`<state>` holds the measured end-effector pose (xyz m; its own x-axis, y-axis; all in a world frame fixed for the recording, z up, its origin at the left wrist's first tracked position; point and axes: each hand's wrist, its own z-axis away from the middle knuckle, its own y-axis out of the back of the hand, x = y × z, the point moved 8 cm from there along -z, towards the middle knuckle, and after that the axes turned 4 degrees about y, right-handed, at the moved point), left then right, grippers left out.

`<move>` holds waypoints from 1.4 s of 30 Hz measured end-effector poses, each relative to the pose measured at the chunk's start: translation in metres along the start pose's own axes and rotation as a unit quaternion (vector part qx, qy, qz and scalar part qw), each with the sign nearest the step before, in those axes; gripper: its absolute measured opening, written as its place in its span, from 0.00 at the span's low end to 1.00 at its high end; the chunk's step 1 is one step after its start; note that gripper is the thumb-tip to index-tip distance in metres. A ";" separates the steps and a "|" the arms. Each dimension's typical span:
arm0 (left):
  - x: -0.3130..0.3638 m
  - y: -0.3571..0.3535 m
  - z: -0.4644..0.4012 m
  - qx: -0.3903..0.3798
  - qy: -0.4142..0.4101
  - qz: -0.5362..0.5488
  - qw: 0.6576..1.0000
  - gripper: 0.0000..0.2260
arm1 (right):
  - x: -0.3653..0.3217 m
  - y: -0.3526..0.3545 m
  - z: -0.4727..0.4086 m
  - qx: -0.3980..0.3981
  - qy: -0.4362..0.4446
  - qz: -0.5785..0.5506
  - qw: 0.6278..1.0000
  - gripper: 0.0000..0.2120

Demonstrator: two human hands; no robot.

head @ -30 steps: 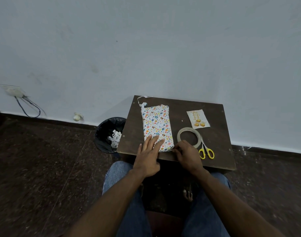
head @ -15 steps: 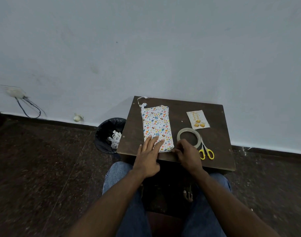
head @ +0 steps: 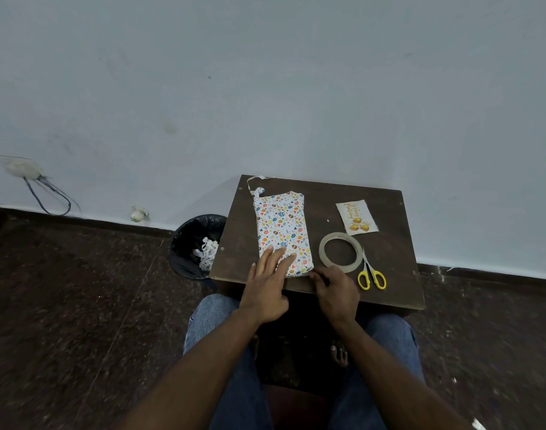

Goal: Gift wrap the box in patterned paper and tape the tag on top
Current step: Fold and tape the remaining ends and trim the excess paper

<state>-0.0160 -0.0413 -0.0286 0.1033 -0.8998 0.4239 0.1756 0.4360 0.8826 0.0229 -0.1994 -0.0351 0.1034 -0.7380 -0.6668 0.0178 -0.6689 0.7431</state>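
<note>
Now | box (head: 282, 232): wrapped, patterned paper | left hand (head: 267, 288) flat on it

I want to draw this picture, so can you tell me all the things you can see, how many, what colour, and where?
wrapped box: one, white paper with colourful patterns, left part of the table
tag: one, cream with gold print, far right of the table, not on the box
tape roll: one, pale clear ring, between box and scissors
scissors: one pair, yellow handles, right of the tape roll
table: one, dark brown, against the wall
bin: one, black liner, paper scraps inside, on the floor left of the table
wall socket: one, white with dangling wires, far left
left hand: flat on the box's near end
right hand: fingers curled at the box's near right corner
</note>
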 end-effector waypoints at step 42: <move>0.002 0.002 0.001 -0.007 -0.001 0.009 1.000 0.42 | -0.009 0.036 -0.021 0.026 0.192 0.132 0.972 0.04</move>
<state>-0.0168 -0.0425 -0.0256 0.1042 -0.8917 0.4405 0.1881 0.4526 0.8717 0.0432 -0.2151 -0.0010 0.4618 -0.8037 -0.3753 -0.1090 -0.4713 0.8752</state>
